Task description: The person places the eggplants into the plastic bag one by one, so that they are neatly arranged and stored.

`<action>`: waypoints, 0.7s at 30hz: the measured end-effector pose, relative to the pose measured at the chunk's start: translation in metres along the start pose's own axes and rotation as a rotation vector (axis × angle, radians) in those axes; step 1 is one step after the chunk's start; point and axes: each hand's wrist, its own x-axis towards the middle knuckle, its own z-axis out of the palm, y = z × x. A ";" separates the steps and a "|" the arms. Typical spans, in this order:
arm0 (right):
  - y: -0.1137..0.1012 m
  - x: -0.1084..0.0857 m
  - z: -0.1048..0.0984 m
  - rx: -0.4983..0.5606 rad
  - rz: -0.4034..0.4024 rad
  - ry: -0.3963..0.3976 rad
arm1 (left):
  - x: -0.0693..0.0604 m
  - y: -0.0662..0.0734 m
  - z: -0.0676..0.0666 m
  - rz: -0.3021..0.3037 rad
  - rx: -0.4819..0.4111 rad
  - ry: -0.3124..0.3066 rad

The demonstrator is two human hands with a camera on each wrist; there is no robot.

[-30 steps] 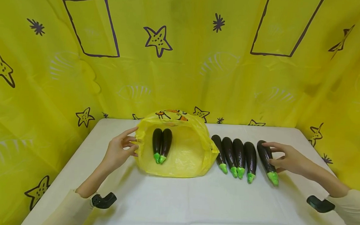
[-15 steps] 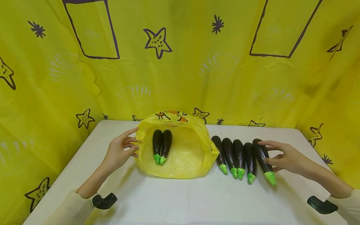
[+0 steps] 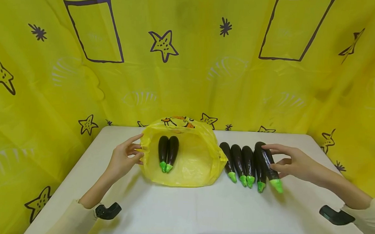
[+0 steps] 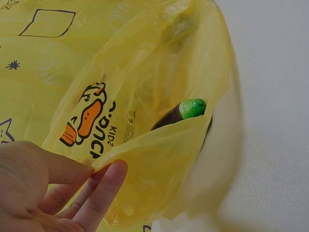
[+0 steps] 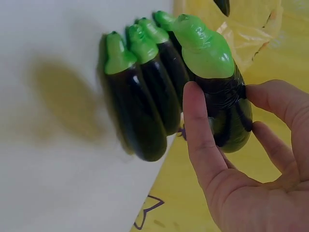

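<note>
– Head view first: anything in the right hand (image 3: 294, 163)?
– Yes, pinching one eggplant (image 3: 267, 164) between thumb and fingers, half curled. Tilted, green end nearer the camera. Overlapping the rightmost of the four eggplants (image 3: 237, 162) lined up on the white table (image 3: 201, 213). Can't tell whether touching.
– Leftmost of that row?
– Partly tucked behind a bag corner.
– Right wrist view?
– Same grip. Blocking most of one eggplant in the row, leaving little beyond a green stem. Dark tip (image 5: 223, 6) cut off at the top edge, too little to identify.
– Left hand (image 3: 123, 156)?
– Pinching the edge of the yellow bag (image 3: 198, 160), fingers loosely bent. Can't make out every fingertip.
– Inside the bag?
– Two eggplants (image 3: 173, 153), side by side, easy to see from the head. Much harder from the left wrist: just one green end and a bit of dark body, rest behind plastic. Duck print (image 4: 91, 118) beside reversed lettering, readable only in part.
– Edges?
– Sleeves (image 3: 74, 219) cropped by the head frame. Yellow curtain (image 3: 189, 85) behind, cropped too.
</note>
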 end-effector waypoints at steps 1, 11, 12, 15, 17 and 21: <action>-0.002 0.000 0.001 0.001 0.000 0.000 | 0.000 0.000 0.000 0.002 0.000 0.000; -0.024 0.000 0.011 0.014 -0.033 -0.013 | 0.000 0.000 -0.001 0.004 0.014 -0.001; -0.026 0.000 0.012 0.017 -0.041 -0.014 | 0.000 0.000 -0.001 0.003 0.013 -0.002; -0.030 0.001 0.015 0.024 -0.061 -0.020 | -0.001 0.000 -0.001 0.002 0.013 -0.001; -0.033 0.002 0.018 0.025 -0.074 -0.028 | -0.001 0.000 -0.001 0.001 0.012 0.000; -0.041 0.006 0.022 0.025 -0.107 -0.044 | -0.001 -0.001 -0.001 0.001 0.013 0.002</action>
